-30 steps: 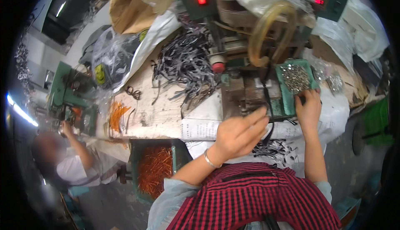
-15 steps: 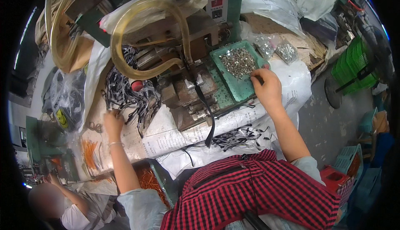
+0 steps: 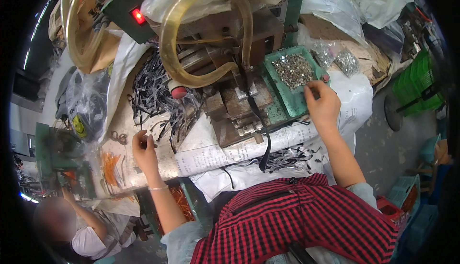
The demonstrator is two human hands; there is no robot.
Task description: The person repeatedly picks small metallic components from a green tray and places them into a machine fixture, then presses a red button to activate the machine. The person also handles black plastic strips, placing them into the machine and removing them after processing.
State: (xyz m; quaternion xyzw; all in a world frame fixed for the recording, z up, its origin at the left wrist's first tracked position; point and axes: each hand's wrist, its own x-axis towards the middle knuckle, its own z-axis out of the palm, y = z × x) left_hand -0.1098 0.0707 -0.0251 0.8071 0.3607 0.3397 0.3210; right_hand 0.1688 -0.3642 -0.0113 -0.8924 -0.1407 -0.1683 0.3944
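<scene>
We see the right hand reaching to the near edge of a green tray heaped with small metal parts, which sits at the right end of the workbench beside a worn metal press. Its fingers are drawn together at the tips over the tray rim, but we cannot tell whether they pinch one of the parts. The left hand rests toward the left end of the workbench, near its front edge, with fingers curled together around something small and dark; what it is we cannot make out. Just beyond that hand lies a tangle of black straps, and one black strap runs down from the press over sheets of printed paper at the front edge. A thick yellowish hose loops above the press, next to a red indicator light. Clear bags of metal parts lie behind the tray. Orange pieces are scattered near the left corner. Another person sits at the lower left, below the workbench.
</scene>
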